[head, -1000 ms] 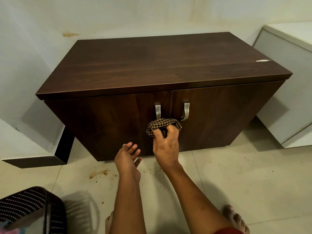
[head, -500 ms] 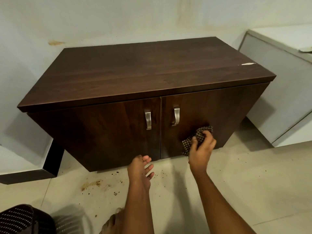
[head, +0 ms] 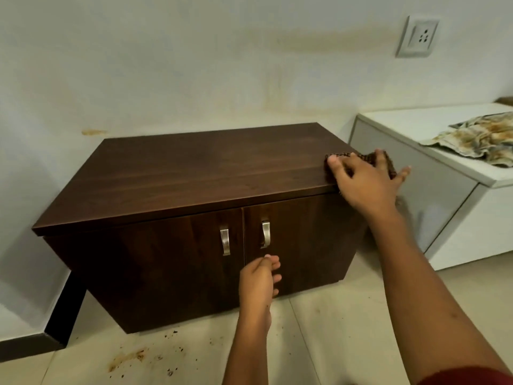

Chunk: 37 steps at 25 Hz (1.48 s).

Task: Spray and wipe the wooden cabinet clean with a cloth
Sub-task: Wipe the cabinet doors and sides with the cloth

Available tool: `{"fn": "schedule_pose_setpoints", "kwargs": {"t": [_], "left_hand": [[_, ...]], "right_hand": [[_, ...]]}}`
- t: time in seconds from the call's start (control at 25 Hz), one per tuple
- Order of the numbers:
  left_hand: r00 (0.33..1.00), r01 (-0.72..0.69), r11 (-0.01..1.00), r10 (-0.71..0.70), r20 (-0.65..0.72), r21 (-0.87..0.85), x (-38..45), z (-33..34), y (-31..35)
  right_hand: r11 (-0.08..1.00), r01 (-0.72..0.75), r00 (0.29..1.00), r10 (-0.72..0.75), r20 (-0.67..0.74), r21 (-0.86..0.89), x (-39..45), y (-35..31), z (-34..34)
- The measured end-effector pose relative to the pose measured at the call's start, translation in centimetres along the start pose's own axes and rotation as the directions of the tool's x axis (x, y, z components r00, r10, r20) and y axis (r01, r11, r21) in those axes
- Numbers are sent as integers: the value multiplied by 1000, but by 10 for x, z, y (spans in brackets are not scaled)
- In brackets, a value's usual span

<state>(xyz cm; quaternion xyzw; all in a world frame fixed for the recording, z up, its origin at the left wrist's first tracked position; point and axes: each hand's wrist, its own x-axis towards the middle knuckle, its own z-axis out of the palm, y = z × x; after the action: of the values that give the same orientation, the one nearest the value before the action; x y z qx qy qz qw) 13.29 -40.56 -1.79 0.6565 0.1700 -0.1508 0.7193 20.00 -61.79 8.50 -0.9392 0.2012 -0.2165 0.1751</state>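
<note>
Right hand pressing checked cloth flat, fingers spread, on dark wooden cabinet top's right corner, left hand hanging loosely curled, holding nothing, before the doors.

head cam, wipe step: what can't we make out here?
- Checked cloth: mostly under the right hand; its size and fold are hidden.
- Cabinet right side panel: behind that hand and forearm.
- Spray bottle: none in view.
- Left hand: fingers curled, apparently holding nothing; palm side unseen.
- Crumpled rag: cut by the right edge.
</note>
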Motion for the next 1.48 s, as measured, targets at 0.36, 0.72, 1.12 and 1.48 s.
{"fn": "schedule_pose_setpoints", "kwargs": {"t": [0.36,0.72,1.12,1.48], "left_hand": [[950,-257,959,230,-210,-116,-8,-20,30],[902,-334,927,261,-345,-170,-11,-47,51],[890,-323,938,254,-379,-129,-2,-75,48],[849,-362,930,297,-437,-71,-8,-116,46]], "right_hand": [[985,88,996,-85,25,-147,-7,-74,25],[804,584,761,-495,419,-112,7,-87,17],[957,97,932,9,363,-274,31,-63,12],[914,385,852,-296,432,-132,-51,-211,56]]}}
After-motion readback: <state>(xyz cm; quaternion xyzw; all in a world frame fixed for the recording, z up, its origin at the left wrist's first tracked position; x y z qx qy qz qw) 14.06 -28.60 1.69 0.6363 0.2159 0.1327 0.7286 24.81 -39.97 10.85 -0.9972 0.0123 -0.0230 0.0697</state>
